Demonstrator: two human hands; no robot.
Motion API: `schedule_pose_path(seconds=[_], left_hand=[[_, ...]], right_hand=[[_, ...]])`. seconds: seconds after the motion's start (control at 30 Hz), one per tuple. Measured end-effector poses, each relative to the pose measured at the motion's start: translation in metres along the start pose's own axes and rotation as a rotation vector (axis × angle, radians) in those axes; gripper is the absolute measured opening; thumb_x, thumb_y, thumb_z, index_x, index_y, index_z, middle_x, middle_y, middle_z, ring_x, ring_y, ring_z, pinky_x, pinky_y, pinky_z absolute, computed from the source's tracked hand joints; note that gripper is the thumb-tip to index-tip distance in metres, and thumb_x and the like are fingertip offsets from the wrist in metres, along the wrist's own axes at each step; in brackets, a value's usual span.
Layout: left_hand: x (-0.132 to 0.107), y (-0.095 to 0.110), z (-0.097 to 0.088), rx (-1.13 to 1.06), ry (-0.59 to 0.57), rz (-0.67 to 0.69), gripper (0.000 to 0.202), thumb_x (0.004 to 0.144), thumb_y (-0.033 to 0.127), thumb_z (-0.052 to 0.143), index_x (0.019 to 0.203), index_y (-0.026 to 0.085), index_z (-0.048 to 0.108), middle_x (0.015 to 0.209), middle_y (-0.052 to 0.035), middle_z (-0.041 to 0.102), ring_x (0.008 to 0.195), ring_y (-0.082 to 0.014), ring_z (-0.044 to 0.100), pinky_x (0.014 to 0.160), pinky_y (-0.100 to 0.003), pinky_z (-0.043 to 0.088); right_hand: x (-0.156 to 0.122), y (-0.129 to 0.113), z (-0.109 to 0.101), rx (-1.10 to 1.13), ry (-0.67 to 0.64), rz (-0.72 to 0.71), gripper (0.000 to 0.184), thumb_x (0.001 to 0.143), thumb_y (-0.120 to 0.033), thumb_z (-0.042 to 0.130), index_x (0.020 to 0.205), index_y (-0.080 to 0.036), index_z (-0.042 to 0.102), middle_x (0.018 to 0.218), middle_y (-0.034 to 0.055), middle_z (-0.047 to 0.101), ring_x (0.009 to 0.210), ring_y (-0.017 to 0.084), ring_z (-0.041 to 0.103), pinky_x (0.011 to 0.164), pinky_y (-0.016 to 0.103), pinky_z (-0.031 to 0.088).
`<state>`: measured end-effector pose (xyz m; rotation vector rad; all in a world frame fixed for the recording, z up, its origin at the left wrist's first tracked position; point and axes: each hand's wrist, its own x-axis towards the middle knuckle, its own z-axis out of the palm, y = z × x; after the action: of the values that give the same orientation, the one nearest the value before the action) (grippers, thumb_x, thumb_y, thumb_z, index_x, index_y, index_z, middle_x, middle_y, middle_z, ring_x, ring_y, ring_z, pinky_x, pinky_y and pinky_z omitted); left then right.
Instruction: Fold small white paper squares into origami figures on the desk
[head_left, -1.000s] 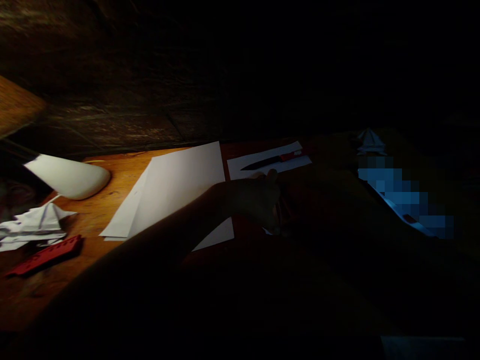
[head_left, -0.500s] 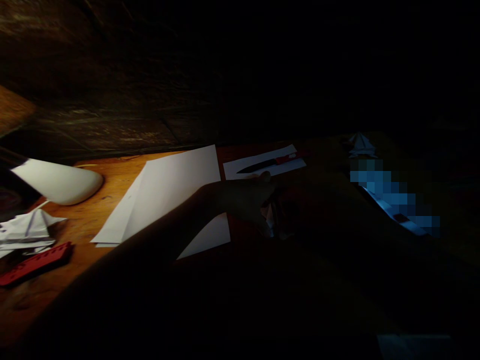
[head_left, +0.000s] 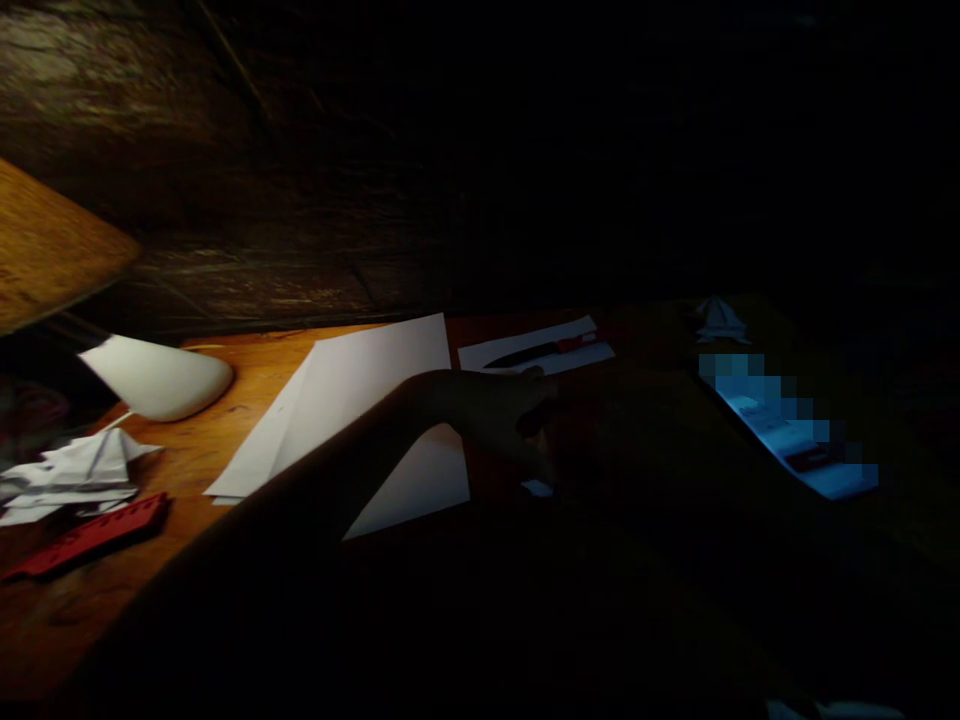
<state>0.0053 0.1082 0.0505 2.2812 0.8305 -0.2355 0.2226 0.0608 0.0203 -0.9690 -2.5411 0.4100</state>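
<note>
Nearest, a red strip [head_left: 94, 537] is seen on the wooden table [head_left: 187, 455], beside folded white paper [head_left: 82, 470]. At a small white piece [head_left: 537, 488], the left hand [head_left: 502, 410] is held with fingers bent, but whether anything is gripped cannot be told, and the right hand is hidden by darkness, its state unreadable. Beyond, large white sheets [head_left: 360, 385] are partly covered by the left arm, and a knife [head_left: 525, 354] is laid across a paper strip [head_left: 474, 354].

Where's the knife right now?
In the head view, the knife lies on a paper strip beyond the left hand, right of the large white sheets.
</note>
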Motion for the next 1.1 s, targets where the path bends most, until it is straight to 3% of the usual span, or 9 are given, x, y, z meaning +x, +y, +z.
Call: schedule_pose_path(seconds=[0.1, 0.27, 0.37, 0.47, 0.6, 0.7, 0.87, 0.97, 1.1], left_hand=[[-0.004, -0.006, -0.008, -0.064, -0.003, 0.025, 0.056, 0.077, 0.056, 0.077, 0.112, 0.019, 0.056, 0.109, -0.0049, 0.063, 0.092, -0.0199, 0.06, 0.075, -0.027, 0.047], [-0.011, -0.006, -0.014, -0.092, 0.131, 0.084, 0.046, 0.085, 0.049, 0.072, 0.116, 0.019, 0.056, 0.112, -0.0057, 0.062, 0.1, -0.0216, 0.06, 0.084, -0.031, 0.048], [-0.014, -0.002, -0.016, -0.081, 0.247, 0.132, 0.04, 0.084, 0.041, 0.074, 0.114, 0.02, 0.057, 0.114, -0.0056, 0.061, 0.101, -0.0216, 0.059, 0.085, -0.032, 0.049], [-0.017, 0.0, -0.018, -0.06, 0.418, 0.068, 0.046, 0.083, 0.044, 0.075, 0.117, 0.02, 0.055, 0.115, -0.0063, 0.06, 0.102, -0.0229, 0.059, 0.084, -0.034, 0.05], [-0.015, 0.0, -0.019, -0.205, 0.64, 0.04, 0.061, 0.072, 0.047, 0.086, 0.118, 0.022, 0.053, 0.12, -0.0081, 0.06, 0.107, -0.0249, 0.06, 0.086, -0.039, 0.051], [-0.007, 0.0, -0.015, -0.421, 0.618, 0.097, 0.062, 0.069, 0.034, 0.088, 0.12, 0.02, 0.055, 0.115, -0.0086, 0.065, 0.102, -0.0234, 0.065, 0.087, -0.04, 0.052], [0.009, 0.006, -0.005, -0.64, 0.742, 0.179, 0.048, 0.071, 0.021, 0.081, 0.112, 0.015, 0.059, 0.103, -0.0069, 0.069, 0.094, -0.0207, 0.07, 0.081, -0.033, 0.054], [0.01, 0.008, -0.002, -0.638, 0.703, 0.229, 0.037, 0.07, 0.021, 0.08, 0.103, 0.015, 0.065, 0.099, -0.0058, 0.071, 0.092, -0.0206, 0.07, 0.078, -0.031, 0.055], [0.008, 0.007, -0.001, -0.471, 0.768, 0.129, 0.013, 0.077, 0.023, 0.073, 0.087, 0.014, 0.073, 0.085, -0.0038, 0.072, 0.083, -0.0208, 0.069, 0.073, -0.031, 0.053]], right_hand=[[0.001, -0.003, -0.011, -0.04, -0.077, -0.043, 0.033, 0.099, -0.039, 0.062, 0.124, -0.018, 0.064, 0.125, 0.0088, 0.065, 0.106, 0.023, 0.066, 0.09, 0.041, 0.059], [0.002, -0.001, -0.019, -0.106, -0.063, -0.05, 0.034, 0.098, -0.04, 0.063, 0.123, -0.016, 0.065, 0.123, 0.0082, 0.066, 0.105, 0.023, 0.067, 0.089, 0.042, 0.059], [0.005, 0.003, -0.017, -0.139, -0.015, -0.048, 0.033, 0.099, -0.04, 0.062, 0.123, -0.017, 0.064, 0.122, 0.0086, 0.066, 0.103, 0.022, 0.067, 0.088, 0.041, 0.059], [0.009, 0.005, -0.017, -0.177, 0.066, -0.043, 0.031, 0.1, -0.04, 0.061, 0.12, -0.017, 0.065, 0.119, 0.0085, 0.067, 0.099, 0.019, 0.067, 0.086, 0.039, 0.059], [0.01, 0.002, -0.024, -0.224, 0.225, -0.036, 0.018, 0.096, -0.034, 0.065, 0.101, -0.018, 0.07, 0.105, 0.0088, 0.07, 0.09, 0.02, 0.064, 0.077, 0.034, 0.053], [0.009, 0.0, -0.026, -0.25, 0.353, -0.01, 0.013, 0.095, -0.028, 0.062, 0.094, -0.018, 0.071, 0.102, 0.0111, 0.071, 0.088, 0.023, 0.064, 0.07, 0.035, 0.047], [0.009, 0.007, -0.021, -0.279, 0.531, -0.016, 0.011, 0.093, -0.028, 0.065, 0.095, -0.018, 0.07, 0.101, 0.0097, 0.07, 0.087, 0.022, 0.064, 0.068, 0.033, 0.045], [0.009, 0.009, -0.02, -0.299, 0.575, -0.056, 0.01, 0.094, -0.028, 0.064, 0.092, -0.019, 0.069, 0.094, 0.0078, 0.069, 0.084, 0.02, 0.064, 0.066, 0.032, 0.043], [0.007, 0.007, -0.023, -0.291, 0.566, -0.104, 0.004, 0.092, -0.022, 0.064, 0.096, -0.022, 0.064, 0.097, 0.0063, 0.069, 0.085, 0.02, 0.064, 0.065, 0.032, 0.043]])
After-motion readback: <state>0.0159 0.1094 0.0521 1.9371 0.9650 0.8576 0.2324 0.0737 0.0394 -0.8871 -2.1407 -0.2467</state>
